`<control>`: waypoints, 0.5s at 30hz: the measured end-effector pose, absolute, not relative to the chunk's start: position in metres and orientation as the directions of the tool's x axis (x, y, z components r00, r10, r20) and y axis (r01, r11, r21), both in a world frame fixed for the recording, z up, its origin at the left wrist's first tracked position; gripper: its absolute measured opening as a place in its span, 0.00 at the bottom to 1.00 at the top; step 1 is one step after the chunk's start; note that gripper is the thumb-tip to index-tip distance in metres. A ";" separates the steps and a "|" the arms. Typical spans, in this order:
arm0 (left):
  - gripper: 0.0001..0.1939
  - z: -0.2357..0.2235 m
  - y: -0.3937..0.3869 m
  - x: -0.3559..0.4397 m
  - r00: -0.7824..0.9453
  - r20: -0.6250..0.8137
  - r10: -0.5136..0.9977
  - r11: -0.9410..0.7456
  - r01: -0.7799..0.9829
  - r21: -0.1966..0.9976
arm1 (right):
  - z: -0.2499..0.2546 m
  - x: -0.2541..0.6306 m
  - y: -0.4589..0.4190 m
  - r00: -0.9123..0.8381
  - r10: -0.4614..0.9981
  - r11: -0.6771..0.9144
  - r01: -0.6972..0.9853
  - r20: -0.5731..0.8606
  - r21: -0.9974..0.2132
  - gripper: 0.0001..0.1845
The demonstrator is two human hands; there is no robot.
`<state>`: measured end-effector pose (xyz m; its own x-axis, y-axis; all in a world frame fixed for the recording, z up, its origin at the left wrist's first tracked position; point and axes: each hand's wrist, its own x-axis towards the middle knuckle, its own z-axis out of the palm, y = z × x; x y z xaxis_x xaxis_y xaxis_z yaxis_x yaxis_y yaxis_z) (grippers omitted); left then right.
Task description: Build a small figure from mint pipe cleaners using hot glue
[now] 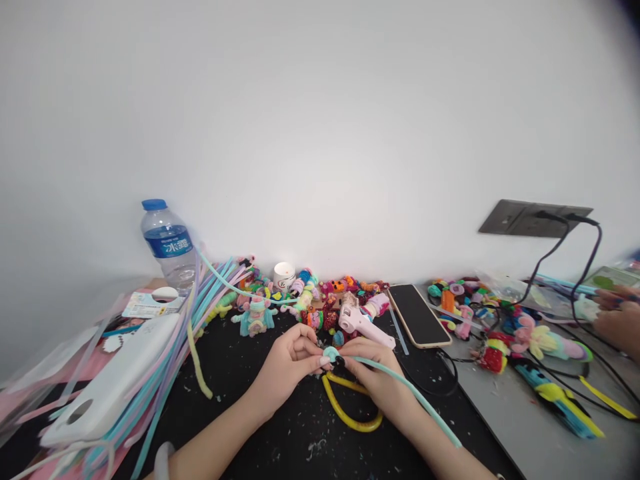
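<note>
On the black mat at the desk's middle, both your hands meet over a teal pipe cleaner (400, 383).

Your left hand (287, 363) has its fingers curled in, thumb and fingertips pinching the small coiled teal end (331, 353), and your right hand (375, 377) pinches the same coil from the other side, the two hands touching there. From the coil the teal stem trails back across your right wrist toward you. A yellow loop (350, 413) lies on the mat just under your right hand. Just beyond your fingers sit a pink glue gun (361, 323) and a phone (419, 315), with a bundle of pastel stems (165, 373) and a water bottle (170, 247) well to the left.
</note>
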<state>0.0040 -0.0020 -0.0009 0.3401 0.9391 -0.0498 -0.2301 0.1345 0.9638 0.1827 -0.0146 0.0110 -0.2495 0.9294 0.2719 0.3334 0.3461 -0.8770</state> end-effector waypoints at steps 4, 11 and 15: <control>0.14 -0.003 -0.001 0.004 0.338 -0.041 0.940 0.117 -0.206 0.972 | 0.011 0.182 -0.014 -0.231 0.939 0.320 0.308 0.256 -0.896 0.07; 0.13 -0.005 -0.001 0.003 0.336 -0.012 0.942 0.072 -0.167 0.983 | 0.007 0.184 -0.012 -0.232 0.946 0.291 0.293 0.227 -0.911 0.07; 0.12 -0.002 -0.002 0.003 0.312 0.001 0.950 0.042 -0.130 0.991 | 0.006 0.184 -0.012 -0.227 0.951 0.268 0.277 0.208 -0.923 0.06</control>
<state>0.0027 -0.0025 -0.0024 0.3118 0.9501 0.0006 -0.1301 0.0421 0.9906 0.1842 -0.0119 0.0062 -0.2268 0.9515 0.2080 0.2768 0.2678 -0.9229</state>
